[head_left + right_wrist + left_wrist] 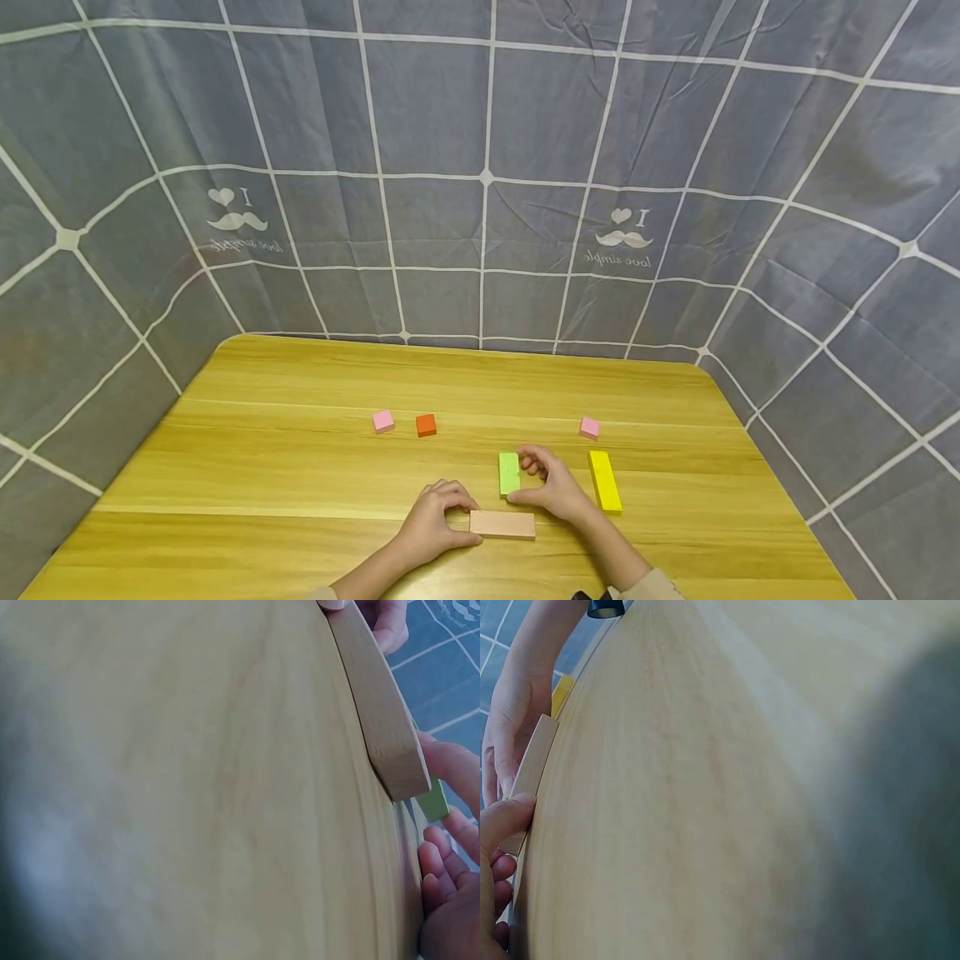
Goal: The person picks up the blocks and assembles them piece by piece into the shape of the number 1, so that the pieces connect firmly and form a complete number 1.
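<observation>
**Right sleeve [651, 586] in front, beige block [502, 524] and green block [509, 474] in hand**

Nearest, the pale right sleeve enters at the bottom edge, with a small black object [581, 595] just beside it, mostly cut off. The left sleeve [321, 593] barely shows. The left hand [432, 523] pinches the left end of the beige block, its thumb on the near long side and its fingers on the far one, open only as wide as the block. That block lies flat and crosswise on the counter [262, 467].

Just beyond it, the green block lies lengthwise. The right hand [557, 487] holds it from the right, thumb at the near end and forefinger at the far end, spread about the block's length; the other fingers curl loosely.

To the right of that hand lies a yellow block [605, 482], slightly angled. Farther back are an orange-red block [426, 425], with one pink block [383, 422] near its left, and another pink block [589, 428] beyond the yellow one. Behind the counter hangs a grey-blue cloth [435, 225] with white grid lines and mirrored lettering.
</observation>
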`<state>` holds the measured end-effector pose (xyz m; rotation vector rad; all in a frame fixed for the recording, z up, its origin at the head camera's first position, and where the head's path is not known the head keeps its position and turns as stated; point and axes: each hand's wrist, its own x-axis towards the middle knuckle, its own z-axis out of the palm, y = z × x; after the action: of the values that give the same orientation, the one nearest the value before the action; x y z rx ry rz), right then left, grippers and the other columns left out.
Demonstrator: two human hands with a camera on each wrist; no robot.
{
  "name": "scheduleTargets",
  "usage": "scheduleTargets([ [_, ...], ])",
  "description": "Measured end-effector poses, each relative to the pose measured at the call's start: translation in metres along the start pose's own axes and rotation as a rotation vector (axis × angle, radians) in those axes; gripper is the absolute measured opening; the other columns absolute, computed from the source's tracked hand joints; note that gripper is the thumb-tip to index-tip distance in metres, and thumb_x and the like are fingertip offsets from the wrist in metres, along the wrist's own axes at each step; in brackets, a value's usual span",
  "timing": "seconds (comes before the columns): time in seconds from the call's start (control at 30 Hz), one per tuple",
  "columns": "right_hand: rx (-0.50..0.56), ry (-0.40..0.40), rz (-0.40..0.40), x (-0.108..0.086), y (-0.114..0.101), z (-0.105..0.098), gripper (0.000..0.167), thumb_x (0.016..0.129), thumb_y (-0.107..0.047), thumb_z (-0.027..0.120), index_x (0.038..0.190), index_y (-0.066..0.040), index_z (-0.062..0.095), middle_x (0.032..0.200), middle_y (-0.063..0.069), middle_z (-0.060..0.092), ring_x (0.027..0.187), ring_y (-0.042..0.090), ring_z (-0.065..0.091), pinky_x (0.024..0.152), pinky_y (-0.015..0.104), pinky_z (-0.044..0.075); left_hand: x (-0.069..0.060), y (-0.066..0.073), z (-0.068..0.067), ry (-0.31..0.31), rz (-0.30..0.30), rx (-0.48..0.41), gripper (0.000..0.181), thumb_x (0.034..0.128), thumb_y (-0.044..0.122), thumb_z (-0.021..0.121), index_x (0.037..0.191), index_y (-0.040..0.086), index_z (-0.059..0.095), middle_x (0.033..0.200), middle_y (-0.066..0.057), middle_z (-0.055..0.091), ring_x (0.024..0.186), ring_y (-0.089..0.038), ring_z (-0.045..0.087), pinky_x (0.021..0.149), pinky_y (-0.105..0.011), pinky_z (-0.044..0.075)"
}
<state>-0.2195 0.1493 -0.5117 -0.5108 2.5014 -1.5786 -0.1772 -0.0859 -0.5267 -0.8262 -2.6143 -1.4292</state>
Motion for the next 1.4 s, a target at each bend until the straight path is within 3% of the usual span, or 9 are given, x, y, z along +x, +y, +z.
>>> scheduleTargets([
  [0.2, -0.055, 0.004, -0.026, -0.001, 0.001, 0.001, 0.059, 0.067, -0.018, 0.081, 0.116, -0.002, 0.053, 0.095, 0.007, 0.049, 0.084, 0.017, 0.04, 0.073, 0.024, 0.036, 0.0, 0.0, 0.0, 0.003, 0.01, 0.005, 0.029, 0.0636, 0.03, 0.082, 0.086, 0.017, 0.069, 0.083, 0.017, 0.056, 0.08, -0.003, 0.046, 0.077, -0.029, 0.037],
  [0.43, -0.103, -0.031, 0.01, -0.002, -0.004, 0.001, 0.059, 0.068, -0.017, 0.081, 0.116, -0.001, 0.05, 0.1, 0.005, 0.047, 0.091, 0.018, 0.04, 0.083, 0.026, 0.038, 0.0, 0.0, 0.0, 0.012, 0.01, 0.015, 0.028, 0.0632, 0.031, 0.082, 0.085, 0.017, 0.069, 0.082, 0.017, 0.056, 0.079, -0.004, 0.046, 0.076, -0.029, 0.037],
  [0.7, -0.054, -0.064, 0.022, -0.008, -0.028, -0.002, 0.05, 0.077, -0.008, 0.072, 0.117, 0.007, 0.046, 0.104, 0.015, 0.046, 0.095, 0.025, 0.039, 0.084, 0.033, 0.037, 0.0, 0.001, 0.0, 0.016, 0.015, 0.018, 0.028, 0.0631, 0.03, 0.082, 0.085, 0.017, 0.07, 0.082, 0.017, 0.056, 0.079, -0.004, 0.046, 0.075, -0.029, 0.037],
  [0.83, -0.097, -0.082, -0.004, -0.005, -0.016, -0.002, 0.043, 0.084, -0.011, 0.065, 0.118, 0.006, 0.046, 0.104, 0.013, 0.046, 0.095, 0.023, 0.039, 0.085, 0.033, 0.037, 0.0, 0.001, 0.0, 0.019, 0.018, 0.023, 0.029, 0.0629, 0.029, 0.082, 0.085, 0.016, 0.07, 0.082, 0.017, 0.056, 0.079, -0.003, 0.046, 0.076, -0.029, 0.038],
  [0.97, -0.112, -0.09, -0.014, -0.002, -0.005, -0.003, 0.043, 0.083, -0.018, 0.067, 0.116, 0.001, 0.048, 0.105, 0.008, 0.047, 0.095, 0.02, 0.04, 0.085, 0.03, 0.037, 0.0, 0.001, 0.0, 0.023, 0.018, 0.019, 0.029, 0.0628, 0.029, 0.083, 0.085, 0.016, 0.07, 0.083, 0.016, 0.057, 0.079, -0.003, 0.046, 0.076, -0.029, 0.038],
  [1.4, -0.144, -0.121, -0.038, -0.001, -0.002, -0.003, 0.042, 0.08, -0.026, 0.07, 0.111, -0.003, 0.052, 0.103, 0.006, 0.05, 0.096, 0.021, 0.041, 0.086, 0.032, 0.037, -0.001, 0.002, 0.0, 0.013, 0.007, 0.008, 0.028, 0.0641, 0.032, 0.081, 0.085, 0.017, 0.069, 0.082, 0.017, 0.056, 0.079, -0.003, 0.046, 0.075, -0.028, 0.037],
])
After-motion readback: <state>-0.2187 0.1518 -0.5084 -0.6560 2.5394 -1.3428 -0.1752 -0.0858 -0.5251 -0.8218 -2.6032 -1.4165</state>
